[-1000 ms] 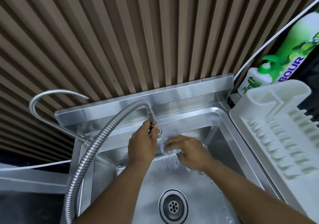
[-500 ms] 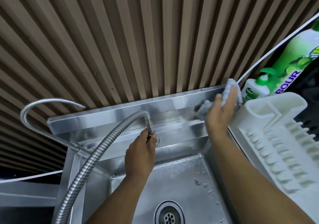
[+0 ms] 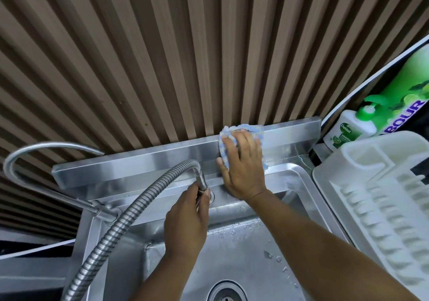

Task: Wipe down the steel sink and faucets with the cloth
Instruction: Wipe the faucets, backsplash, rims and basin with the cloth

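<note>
A steel sink (image 3: 243,249) with a raised steel back ledge (image 3: 130,163) fills the lower half of the head view. My right hand (image 3: 243,161) presses a pale blue cloth (image 3: 241,131) flat against the ledge, fingers spread and straight. My left hand (image 3: 188,217) grips the lower end of the flexible ribbed faucet hose (image 3: 120,221) where it meets the sink deck. A curved gooseneck faucet (image 3: 34,152) rises at the left. Water drops lie in the basin around the drain (image 3: 226,292).
A white plastic dish rack (image 3: 380,198) sits right of the sink. Behind it stand a white soap pump bottle (image 3: 346,130) and a green detergent bottle (image 3: 408,92). A brown ribbed wall panel (image 3: 185,45) rises directly behind the ledge.
My right hand has slid the cloth leftward along the back ledge from its right end to its middle, having come up out of the basin before that. My left hand stays on the hose.
</note>
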Tool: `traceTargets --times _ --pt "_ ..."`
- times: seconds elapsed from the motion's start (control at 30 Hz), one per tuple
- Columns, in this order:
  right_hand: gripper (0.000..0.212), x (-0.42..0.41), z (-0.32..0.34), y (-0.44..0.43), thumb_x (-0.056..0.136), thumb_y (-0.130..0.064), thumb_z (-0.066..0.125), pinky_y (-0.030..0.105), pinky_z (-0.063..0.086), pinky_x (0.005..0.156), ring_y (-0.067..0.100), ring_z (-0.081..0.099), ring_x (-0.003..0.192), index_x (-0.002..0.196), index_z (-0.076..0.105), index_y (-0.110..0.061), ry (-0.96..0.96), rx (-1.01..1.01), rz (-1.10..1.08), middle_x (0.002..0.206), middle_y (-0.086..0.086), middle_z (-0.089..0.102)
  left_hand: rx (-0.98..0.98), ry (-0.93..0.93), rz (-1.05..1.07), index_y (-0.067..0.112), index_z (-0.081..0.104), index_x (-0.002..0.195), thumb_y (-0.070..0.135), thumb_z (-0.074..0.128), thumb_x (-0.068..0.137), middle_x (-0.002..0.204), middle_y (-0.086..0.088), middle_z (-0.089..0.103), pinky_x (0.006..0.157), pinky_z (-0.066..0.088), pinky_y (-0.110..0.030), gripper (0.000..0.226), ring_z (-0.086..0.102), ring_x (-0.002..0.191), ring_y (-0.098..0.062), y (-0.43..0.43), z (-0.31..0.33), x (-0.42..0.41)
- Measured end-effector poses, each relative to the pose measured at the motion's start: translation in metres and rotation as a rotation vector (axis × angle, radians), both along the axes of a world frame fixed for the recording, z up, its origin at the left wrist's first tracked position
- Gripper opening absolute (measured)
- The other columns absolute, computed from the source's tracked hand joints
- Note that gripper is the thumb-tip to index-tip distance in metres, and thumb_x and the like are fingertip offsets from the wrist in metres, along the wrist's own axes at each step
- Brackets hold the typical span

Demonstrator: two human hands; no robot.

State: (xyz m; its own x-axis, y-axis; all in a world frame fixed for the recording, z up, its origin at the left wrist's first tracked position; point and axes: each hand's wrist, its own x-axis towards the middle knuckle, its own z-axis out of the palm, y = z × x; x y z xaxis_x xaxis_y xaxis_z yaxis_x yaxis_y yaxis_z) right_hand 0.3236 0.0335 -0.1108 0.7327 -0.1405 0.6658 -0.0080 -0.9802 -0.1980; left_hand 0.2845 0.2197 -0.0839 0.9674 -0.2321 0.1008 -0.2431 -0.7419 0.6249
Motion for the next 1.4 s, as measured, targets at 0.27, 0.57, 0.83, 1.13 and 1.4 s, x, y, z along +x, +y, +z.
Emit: traceTargets --times 0.27,0.57,0.83,1.13,1.4 --pt "0.047 -0.007 0.000 -0.044 0.096 -0.037 0.048 0.056 0.022 0.116 0.038 0.035 0.137 0.133 0.045 -0.008 -0.094 0.168 -0.272 0.140 0.021 0.044 0.014 0.024 0.015 0.035 0.057 0.107 0.044 0.044 0.100 0.095 0.016 0.069 0.068 0.047 -0.031 0.017 0.065 0.088 -0.018 -0.001 0.004 -0.002" --pt "0.060 0.001 -0.003 -0.049 0.102 -0.039 0.033 0.055 0.007 0.120 0.040 0.016 0.148 0.151 0.035 -0.004 -0.203 0.361 -0.399 0.159 0.026 0.025 0.003 0.038 0.017 0.034 0.057 0.111 0.047 0.041 0.099 0.098 0.015 0.069 0.073 0.051 -0.034 0.023 0.066 0.091 -0.016 -0.002 0.002 -0.002" --pt "0.052 0.019 -0.019 0.011 0.103 -0.047 0.038 0.051 0.016 0.120 0.031 0.034 0.142 0.149 0.037 -0.025 -0.080 -0.186 -0.030 0.154 0.011 0.040 0.039 -0.022 0.005 0.032 0.057 0.100 0.043 0.044 0.101 0.086 0.012 0.066 0.065 0.045 -0.033 0.017 0.062 0.083 -0.019 0.000 0.001 -0.002" --pt "0.070 0.027 0.014 -0.028 0.103 -0.040 0.034 0.038 -0.001 0.123 0.035 0.000 0.153 0.158 0.012 -0.003 -0.520 1.058 -0.515 0.165 0.024 0.001 0.042 -0.009 0.020 0.033 0.059 0.108 0.043 0.042 0.101 0.090 0.014 0.067 0.065 0.041 -0.031 0.021 0.064 0.084 -0.019 -0.001 0.003 -0.003" --pt "0.064 0.023 0.016 -0.058 0.103 -0.037 0.031 0.050 0.002 0.123 0.042 0.006 0.152 0.156 0.022 -0.002 -0.465 0.926 -0.601 0.164 0.024 0.012 0.018 -0.011 0.015 0.033 0.059 0.112 0.042 0.043 0.101 0.097 0.015 0.069 0.070 0.048 -0.031 0.022 0.066 0.088 -0.017 -0.001 0.000 -0.002"
